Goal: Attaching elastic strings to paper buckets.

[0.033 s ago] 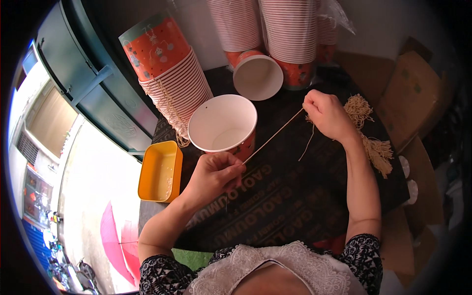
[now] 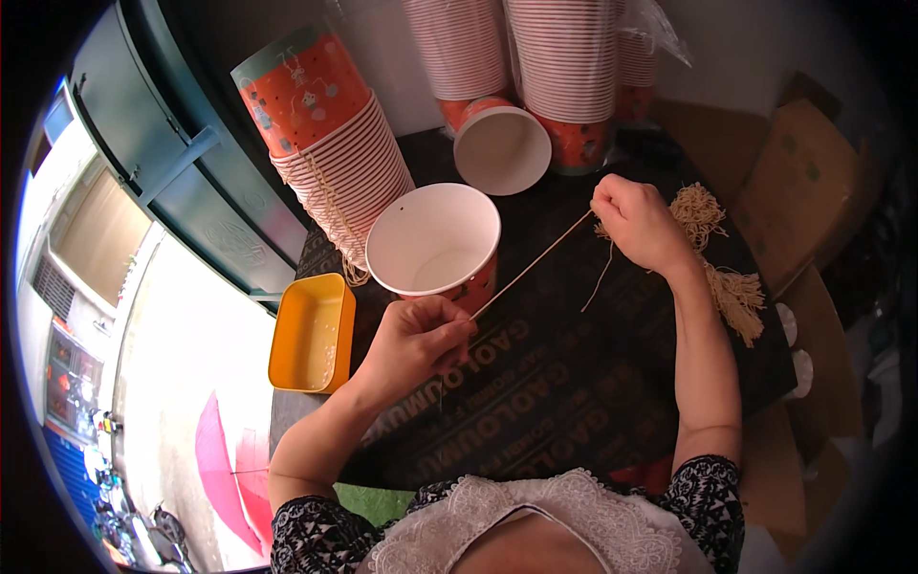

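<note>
one string (image 2: 532, 267) runs in a straight slanting line above the dark table, between the person's two hands, its lower end at the left and its upper end at the right. the left hand (image 2: 418, 335) pinches it between thumb and forefinger, with the other fingers curled in beneath; the right hand (image 2: 639, 225) is closed on the far end, fingers folded, and a loose tail of string hangs below it. just beyond the left hand stands a paper tub (image 2: 432, 244), upright and open, white inside, orange outside, with a small dark hole near its rim. behind it to the left leans a tall stack of tubs (image 2: 356, 158), the uppermost showing its orange side and grey-green band, with loose strings (image 2: 330, 201) trailing down the stack. a yellow box (image 2: 308, 335) sits to the left of the left hand, small pale specks along its inner side. farther back, another tub (image 2: 502, 153) lies tipped with its mouth toward the person, in front of wrapped stacks (image 2: 561, 72) in clear plastic. two string bundles (image 2: 734, 298) lie near the right forearm. beyond the table (image 2: 574, 411) are brown cardboard (image 2: 808, 182) on the right and a pink umbrella (image 2: 222, 474) on the left.
</note>
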Demonstrator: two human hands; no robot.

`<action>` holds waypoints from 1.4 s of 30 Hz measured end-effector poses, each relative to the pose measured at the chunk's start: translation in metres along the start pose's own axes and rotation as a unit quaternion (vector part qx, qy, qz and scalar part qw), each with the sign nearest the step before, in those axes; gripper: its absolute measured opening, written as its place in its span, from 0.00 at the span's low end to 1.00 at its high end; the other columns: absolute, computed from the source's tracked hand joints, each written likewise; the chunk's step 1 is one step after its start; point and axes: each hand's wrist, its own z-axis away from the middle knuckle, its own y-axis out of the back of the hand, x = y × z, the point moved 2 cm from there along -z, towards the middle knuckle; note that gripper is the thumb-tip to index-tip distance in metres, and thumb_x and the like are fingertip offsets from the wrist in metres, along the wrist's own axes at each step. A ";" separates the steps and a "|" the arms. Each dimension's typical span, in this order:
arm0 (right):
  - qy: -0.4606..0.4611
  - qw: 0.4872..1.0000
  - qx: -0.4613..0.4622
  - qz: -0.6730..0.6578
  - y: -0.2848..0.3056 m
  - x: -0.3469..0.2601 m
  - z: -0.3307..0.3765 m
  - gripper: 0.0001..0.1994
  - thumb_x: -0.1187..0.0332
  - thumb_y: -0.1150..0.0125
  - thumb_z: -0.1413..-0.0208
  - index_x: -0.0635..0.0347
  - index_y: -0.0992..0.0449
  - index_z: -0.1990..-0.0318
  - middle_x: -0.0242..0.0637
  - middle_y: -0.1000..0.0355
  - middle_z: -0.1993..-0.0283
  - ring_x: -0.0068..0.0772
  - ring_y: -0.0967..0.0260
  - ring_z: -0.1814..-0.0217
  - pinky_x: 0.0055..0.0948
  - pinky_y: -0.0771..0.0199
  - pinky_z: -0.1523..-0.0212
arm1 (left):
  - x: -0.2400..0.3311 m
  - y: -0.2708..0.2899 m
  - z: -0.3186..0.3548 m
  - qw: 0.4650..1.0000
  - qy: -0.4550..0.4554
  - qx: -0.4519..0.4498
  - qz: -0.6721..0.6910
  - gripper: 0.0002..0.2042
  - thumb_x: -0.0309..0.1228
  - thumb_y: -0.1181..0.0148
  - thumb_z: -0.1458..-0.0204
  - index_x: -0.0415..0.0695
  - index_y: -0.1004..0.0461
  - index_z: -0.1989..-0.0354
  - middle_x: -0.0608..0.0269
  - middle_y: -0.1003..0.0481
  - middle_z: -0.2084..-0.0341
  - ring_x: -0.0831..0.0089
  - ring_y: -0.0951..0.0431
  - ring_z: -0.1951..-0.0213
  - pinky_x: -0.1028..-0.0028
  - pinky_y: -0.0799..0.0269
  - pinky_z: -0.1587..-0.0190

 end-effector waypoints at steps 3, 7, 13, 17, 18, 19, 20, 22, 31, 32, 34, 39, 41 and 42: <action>-0.008 1.000 0.003 0.030 -0.002 0.005 -0.001 0.07 0.72 0.47 0.43 0.68 0.32 0.70 0.45 0.31 0.78 0.35 0.33 0.76 0.35 0.33 0.72 | -0.002 0.003 0.004 1.000 0.009 0.025 -0.016 0.05 0.27 0.43 0.41 0.39 0.25 0.68 0.70 0.27 0.82 0.86 0.31 0.82 0.84 0.38 0.80; -0.056 0.986 -0.034 0.157 0.005 0.012 0.001 0.07 0.71 0.47 0.43 0.67 0.30 0.68 0.47 0.28 0.70 0.49 0.28 0.68 0.42 0.30 0.66 | -0.007 0.005 0.002 0.998 -0.016 0.038 -0.037 0.05 0.27 0.43 0.42 0.38 0.25 0.68 0.70 0.27 0.82 0.86 0.31 0.82 0.84 0.38 0.79; 0.057 0.989 -0.043 0.130 -0.019 -0.029 0.018 0.08 0.72 0.42 0.46 0.64 0.26 0.59 0.43 0.29 0.55 0.49 0.28 0.57 0.41 0.27 0.55 | 0.001 -0.011 -0.001 0.976 -0.120 0.036 -0.179 0.05 0.25 0.42 0.44 0.36 0.24 0.69 0.69 0.27 0.83 0.82 0.29 0.81 0.79 0.34 0.77; -0.014 0.937 -0.225 -0.269 -0.036 -0.073 0.030 0.09 0.70 0.47 0.38 0.65 0.25 0.56 0.27 0.28 0.71 0.12 0.37 0.77 0.18 0.34 0.76 | 0.028 -0.021 -0.005 0.962 -0.138 0.012 -0.237 0.06 0.25 0.43 0.44 0.35 0.24 0.70 0.65 0.27 0.84 0.78 0.27 0.80 0.77 0.33 0.77; -0.029 0.923 -0.240 -0.301 -0.039 -0.077 0.034 0.10 0.70 0.48 0.38 0.66 0.26 0.55 0.27 0.28 0.71 0.12 0.37 0.78 0.17 0.35 0.76 | 0.035 -0.024 -0.006 0.956 -0.149 0.012 -0.253 0.06 0.25 0.42 0.44 0.36 0.24 0.71 0.67 0.28 0.83 0.81 0.29 0.80 0.79 0.35 0.77; -0.044 0.907 -0.255 -0.332 -0.042 -0.081 0.038 0.10 0.70 0.48 0.38 0.66 0.26 0.54 0.27 0.28 0.71 0.11 0.38 0.78 0.16 0.36 0.77 | 0.040 -0.025 -0.007 0.950 -0.161 0.011 -0.269 0.06 0.25 0.41 0.45 0.36 0.25 0.72 0.69 0.28 0.83 0.84 0.30 0.80 0.81 0.36 0.77; -0.058 0.906 -0.253 -0.334 -0.044 -0.083 0.038 0.09 0.70 0.48 0.37 0.67 0.27 0.55 0.27 0.29 0.73 0.11 0.38 0.78 0.16 0.37 0.78 | 0.044 -0.025 -0.008 0.949 -0.161 0.013 -0.269 0.06 0.25 0.41 0.45 0.36 0.25 0.72 0.69 0.28 0.83 0.84 0.30 0.80 0.81 0.36 0.77; -0.077 0.890 -0.268 -0.361 -0.046 -0.083 0.038 0.08 0.70 0.48 0.37 0.66 0.26 0.57 0.26 0.29 0.73 0.11 0.38 0.78 0.16 0.37 0.78 | 0.049 -0.024 -0.009 0.946 -0.162 0.002 -0.280 0.06 0.25 0.43 0.46 0.35 0.24 0.71 0.60 0.27 0.84 0.72 0.26 0.79 0.72 0.32 0.75; -0.035 0.888 -0.257 -0.379 -0.055 -0.075 0.037 0.03 0.75 0.43 0.41 0.65 0.26 0.65 0.26 0.30 0.74 0.13 0.35 0.73 0.16 0.34 0.72 | 0.047 -0.010 -0.016 0.954 -0.137 0.012 -0.266 0.05 0.25 0.42 0.48 0.35 0.24 0.71 0.59 0.27 0.83 0.72 0.27 0.79 0.73 0.32 0.74; -0.027 0.889 -0.253 -0.382 -0.056 -0.076 0.037 0.02 0.76 0.42 0.41 0.65 0.27 0.66 0.26 0.30 0.74 0.13 0.35 0.72 0.16 0.33 0.71 | 0.045 -0.009 -0.017 0.955 -0.135 0.013 -0.265 0.05 0.25 0.42 0.48 0.35 0.24 0.71 0.59 0.27 0.83 0.72 0.27 0.79 0.73 0.32 0.74; -0.024 0.893 -0.239 -0.380 -0.058 -0.077 0.038 0.02 0.76 0.42 0.42 0.65 0.27 0.67 0.26 0.30 0.74 0.13 0.35 0.73 0.16 0.33 0.72 | 0.044 -0.005 -0.018 0.944 -0.186 0.029 -0.270 0.05 0.25 0.42 0.48 0.35 0.24 0.71 0.61 0.28 0.83 0.73 0.28 0.78 0.73 0.32 0.74; -0.023 0.915 -0.197 -0.351 -0.056 -0.077 0.037 0.04 0.77 0.42 0.45 0.64 0.28 0.72 0.27 0.31 0.77 0.13 0.36 0.75 0.17 0.35 0.75 | 0.048 0.012 -0.023 0.926 -0.196 0.135 -0.294 0.06 0.27 0.43 0.47 0.36 0.24 0.69 0.51 0.25 0.80 0.63 0.23 0.76 0.68 0.30 0.71; -0.001 0.945 -0.156 -0.289 -0.058 -0.073 0.037 0.06 0.77 0.42 0.48 0.64 0.29 0.75 0.28 0.31 0.80 0.13 0.36 0.77 0.19 0.35 0.77 | 0.053 0.018 -0.022 0.910 -0.193 0.191 -0.314 0.07 0.29 0.42 0.46 0.36 0.24 0.68 0.48 0.26 0.79 0.56 0.23 0.74 0.65 0.30 0.70; 0.001 0.944 -0.157 -0.290 -0.059 -0.074 0.037 0.06 0.77 0.42 0.48 0.64 0.29 0.75 0.28 0.31 0.80 0.13 0.36 0.77 0.19 0.35 0.77 | 0.053 0.022 -0.022 0.909 -0.192 0.193 -0.315 0.07 0.29 0.42 0.46 0.36 0.24 0.68 0.48 0.26 0.79 0.56 0.23 0.74 0.65 0.30 0.70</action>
